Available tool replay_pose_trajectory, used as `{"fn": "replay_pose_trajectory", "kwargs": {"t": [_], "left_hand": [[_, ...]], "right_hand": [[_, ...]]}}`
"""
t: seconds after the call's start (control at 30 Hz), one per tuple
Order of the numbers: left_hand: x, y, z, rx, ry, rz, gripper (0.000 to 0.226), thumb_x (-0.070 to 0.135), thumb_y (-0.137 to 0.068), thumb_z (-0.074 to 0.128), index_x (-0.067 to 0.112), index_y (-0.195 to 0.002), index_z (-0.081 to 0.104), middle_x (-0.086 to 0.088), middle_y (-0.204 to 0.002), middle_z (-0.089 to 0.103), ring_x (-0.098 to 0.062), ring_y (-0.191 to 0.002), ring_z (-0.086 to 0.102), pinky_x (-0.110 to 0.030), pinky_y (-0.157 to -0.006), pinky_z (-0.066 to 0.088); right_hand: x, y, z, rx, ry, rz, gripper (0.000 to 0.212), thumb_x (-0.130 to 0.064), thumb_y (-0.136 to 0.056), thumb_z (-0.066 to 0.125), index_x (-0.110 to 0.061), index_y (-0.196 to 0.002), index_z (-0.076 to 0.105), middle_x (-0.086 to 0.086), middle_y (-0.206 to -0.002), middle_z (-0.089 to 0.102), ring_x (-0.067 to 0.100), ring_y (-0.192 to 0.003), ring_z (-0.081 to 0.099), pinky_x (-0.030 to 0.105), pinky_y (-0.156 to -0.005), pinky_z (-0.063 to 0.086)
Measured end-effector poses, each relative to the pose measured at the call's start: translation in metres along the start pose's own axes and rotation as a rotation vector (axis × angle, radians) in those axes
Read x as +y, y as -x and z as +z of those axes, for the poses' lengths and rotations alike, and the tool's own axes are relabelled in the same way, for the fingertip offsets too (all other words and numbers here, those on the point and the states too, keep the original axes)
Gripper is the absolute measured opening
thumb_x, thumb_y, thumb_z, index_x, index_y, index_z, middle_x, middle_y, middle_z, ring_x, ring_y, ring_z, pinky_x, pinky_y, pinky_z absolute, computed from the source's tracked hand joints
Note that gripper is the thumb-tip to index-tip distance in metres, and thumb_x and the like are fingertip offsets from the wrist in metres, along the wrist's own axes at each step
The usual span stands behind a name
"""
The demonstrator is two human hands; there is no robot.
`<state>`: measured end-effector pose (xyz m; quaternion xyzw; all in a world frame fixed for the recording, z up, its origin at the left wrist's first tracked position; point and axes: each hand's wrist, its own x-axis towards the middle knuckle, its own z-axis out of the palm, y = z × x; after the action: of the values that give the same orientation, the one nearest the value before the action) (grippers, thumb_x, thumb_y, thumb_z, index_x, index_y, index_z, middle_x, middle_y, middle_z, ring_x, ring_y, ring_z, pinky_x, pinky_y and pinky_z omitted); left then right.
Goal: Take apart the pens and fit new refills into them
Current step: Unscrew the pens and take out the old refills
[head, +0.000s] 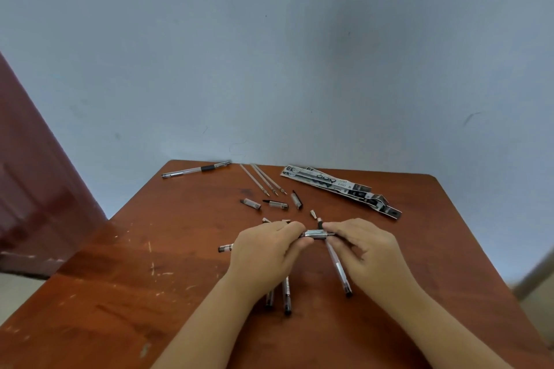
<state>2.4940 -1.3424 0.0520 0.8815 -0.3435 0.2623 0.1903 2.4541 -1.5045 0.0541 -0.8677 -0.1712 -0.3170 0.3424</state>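
My left hand (265, 252) and my right hand (364, 249) meet at the middle of the table, both pinching one clear pen (316, 234) held level between them. A clear pen barrel (338, 268) lies under my right hand, pointing toward me. Two more barrels (287, 296) stick out from under my left wrist. Three bare refills (263, 179) lie side by side at the back. Three pen caps (277, 204) and a small metal tip (313, 213) lie just beyond my hands. A whole pen with a black grip (196, 170) rests at the back left edge.
Opened refill packets (338, 187) lie at the back right of the worn brown table (150, 278). Another pen piece (225, 248) shows left of my left hand. A blue-grey wall stands right behind the table; a dark red door (36, 189) is at the left.
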Motion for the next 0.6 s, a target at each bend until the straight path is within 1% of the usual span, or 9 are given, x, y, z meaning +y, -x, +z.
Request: {"fn": "replay_pose_trajectory", "kwargs": {"t": [0.13, 0.23, 0.3, 0.33, 0.4, 0.43, 0.47, 0.53, 0.6], "left_hand": [[0.004, 0.003, -0.003, -0.017, 0.006, -0.030, 0.029, 0.038, -0.083, 0.041, 0.021, -0.071, 0.061, 0.010, -0.053, 0.055, -0.006, -0.045, 0.051, -0.017, -0.039, 0.034], [0.004, 0.004, -0.006, -0.047, 0.034, -0.070, 0.030, 0.043, -0.081, 0.042, 0.024, -0.074, 0.063, 0.013, -0.057, 0.056, -0.003, -0.050, 0.052, -0.009, -0.045, 0.027], [0.001, 0.004, -0.011, -0.013, 0.047, -0.102, 0.035, 0.044, -0.082, 0.040, 0.022, -0.080, 0.066, 0.012, -0.061, 0.058, -0.004, -0.055, 0.053, -0.004, -0.050, 0.022], [-0.001, 0.004, -0.015, 0.002, 0.074, -0.127, 0.039, 0.044, -0.084, 0.037, 0.020, -0.085, 0.067, 0.009, -0.065, 0.060, -0.007, -0.059, 0.055, -0.004, -0.054, 0.024], [-0.004, 0.004, -0.022, 0.077, 0.129, -0.214, 0.050, 0.043, -0.085, 0.026, 0.017, -0.100, 0.066, 0.003, -0.082, 0.065, -0.009, -0.074, 0.056, -0.011, -0.058, 0.030], [-0.007, 0.005, -0.026, 0.112, 0.137, -0.258, 0.050, 0.041, -0.087, 0.024, 0.016, -0.106, 0.063, 0.002, -0.090, 0.064, -0.009, -0.079, 0.052, -0.015, -0.062, 0.032], [-0.013, 0.006, -0.029, 0.144, 0.122, -0.291, 0.044, 0.036, -0.091, 0.026, 0.016, -0.111, 0.060, 0.002, -0.095, 0.062, -0.007, -0.082, 0.048, -0.016, -0.067, 0.030], [-0.027, 0.008, -0.034, 0.131, 0.071, -0.375, 0.031, 0.024, -0.096, 0.032, 0.018, -0.113, 0.056, 0.003, -0.096, 0.057, -0.006, -0.085, 0.044, -0.015, -0.070, 0.028], [-0.045, 0.012, -0.038, 0.082, -0.008, -0.448, 0.027, 0.023, -0.096, 0.033, 0.018, -0.112, 0.054, 0.003, -0.094, 0.053, -0.010, -0.087, 0.045, -0.017, -0.070, 0.029]], "right_hand": [[-0.004, 0.003, 0.002, 0.031, -0.007, -0.019, 0.028, -0.022, -0.077, 0.050, -0.005, -0.086, 0.070, -0.004, -0.079, 0.066, 0.005, -0.081, 0.056, 0.000, -0.077, 0.038], [-0.005, 0.004, 0.004, 0.063, -0.033, 0.015, 0.027, -0.024, -0.076, 0.051, -0.009, -0.088, 0.069, -0.012, -0.080, 0.060, 0.001, -0.079, 0.056, -0.002, -0.071, 0.040], [-0.005, 0.003, 0.004, 0.086, -0.053, 0.058, 0.018, -0.020, -0.075, 0.059, -0.017, -0.091, 0.066, -0.016, -0.079, 0.060, -0.003, -0.078, 0.057, -0.002, -0.065, 0.042], [-0.004, 0.002, 0.004, 0.095, -0.067, 0.099, 0.019, -0.013, -0.075, 0.064, -0.021, -0.092, 0.063, -0.019, -0.077, 0.059, -0.005, -0.078, 0.057, -0.001, -0.063, 0.043], [-0.006, 0.001, 0.005, 0.058, -0.101, 0.204, 0.034, 0.000, -0.072, 0.068, -0.030, -0.086, 0.060, -0.023, -0.074, 0.057, -0.009, -0.078, 0.057, 0.001, -0.060, 0.044], [-0.008, -0.001, 0.007, 0.006, -0.106, 0.235, 0.039, 0.001, -0.072, 0.069, -0.035, -0.082, 0.058, -0.024, -0.074, 0.057, -0.010, -0.079, 0.056, 0.001, -0.061, 0.044], [-0.012, -0.005, 0.010, -0.052, -0.104, 0.245, 0.041, 0.000, -0.072, 0.068, -0.039, -0.079, 0.056, -0.024, -0.072, 0.057, -0.011, -0.079, 0.056, 0.002, -0.062, 0.045], [-0.019, -0.016, 0.019, -0.147, -0.082, 0.215, 0.032, -0.003, -0.074, 0.067, -0.035, -0.077, 0.061, -0.022, -0.068, 0.056, -0.012, -0.076, 0.055, 0.003, -0.063, 0.044], [-0.025, -0.033, 0.033, -0.218, -0.012, 0.150, 0.014, -0.008, -0.077, 0.065, -0.019, -0.086, 0.068, -0.016, -0.075, 0.061, -0.008, -0.068, 0.054, 0.005, -0.066, 0.042]]}}
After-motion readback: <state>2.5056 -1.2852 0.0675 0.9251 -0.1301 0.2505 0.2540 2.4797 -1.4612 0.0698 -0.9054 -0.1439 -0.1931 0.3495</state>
